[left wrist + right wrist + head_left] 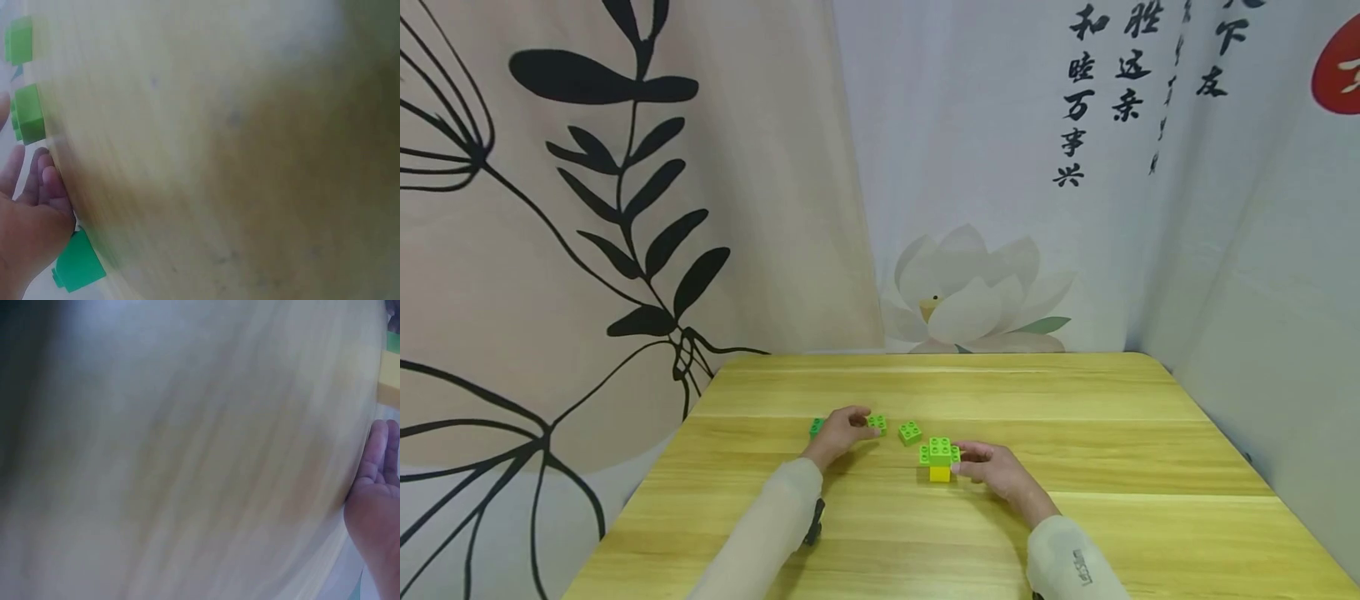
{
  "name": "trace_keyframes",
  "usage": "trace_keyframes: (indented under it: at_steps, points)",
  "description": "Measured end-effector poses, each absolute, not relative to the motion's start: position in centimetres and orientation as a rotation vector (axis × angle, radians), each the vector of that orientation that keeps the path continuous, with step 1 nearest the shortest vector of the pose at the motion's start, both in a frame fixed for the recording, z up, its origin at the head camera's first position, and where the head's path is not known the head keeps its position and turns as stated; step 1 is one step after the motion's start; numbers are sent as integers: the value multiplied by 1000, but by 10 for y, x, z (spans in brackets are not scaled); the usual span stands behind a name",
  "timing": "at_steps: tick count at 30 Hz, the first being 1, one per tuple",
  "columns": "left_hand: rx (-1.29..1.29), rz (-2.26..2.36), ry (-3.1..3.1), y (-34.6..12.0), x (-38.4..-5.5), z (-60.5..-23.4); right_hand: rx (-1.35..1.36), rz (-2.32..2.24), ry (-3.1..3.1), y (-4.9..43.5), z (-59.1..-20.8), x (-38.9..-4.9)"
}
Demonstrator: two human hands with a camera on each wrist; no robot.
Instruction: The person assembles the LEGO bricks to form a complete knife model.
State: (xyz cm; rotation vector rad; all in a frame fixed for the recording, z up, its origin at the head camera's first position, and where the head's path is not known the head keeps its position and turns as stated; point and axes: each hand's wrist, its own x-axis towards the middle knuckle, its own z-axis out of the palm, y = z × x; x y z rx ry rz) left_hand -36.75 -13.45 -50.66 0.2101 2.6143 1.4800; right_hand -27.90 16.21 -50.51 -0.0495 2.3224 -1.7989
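Observation:
A small stack (pixel 939 454) of lime green toy building bricks stands on a yellow brick (pixel 939 474) in the middle of the table. My right hand (pixel 1000 475) is at its right side, thumb and forefinger tips right at the stack's edge. In the right wrist view, the visible fingers (pixel 375 450) lie fairly straight, just short of the yellow brick (pixel 390 378). My left hand (pixel 841 435) reaches over the table, thumb and fingers spread beside a loose lime brick (pixel 877 425). In the left wrist view, its fingers (pixel 53 181) bend loosely below that lime brick (pixel 29 114).
Another lime brick (pixel 910 432) lies between the left hand and the stack. A darker green brick (pixel 816 427) sits left of the left hand, partly covered by it. The wooden table (pixel 1112 417) ends at a printed curtain (pixel 790 208) behind.

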Motion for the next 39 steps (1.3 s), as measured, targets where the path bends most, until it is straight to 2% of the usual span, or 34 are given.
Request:
trace_keyframes:
  at_steps: [39]
  points:
    - [136,1380,2691,-132,-372,-509,-37,-1820,2311,164,-507,-280]
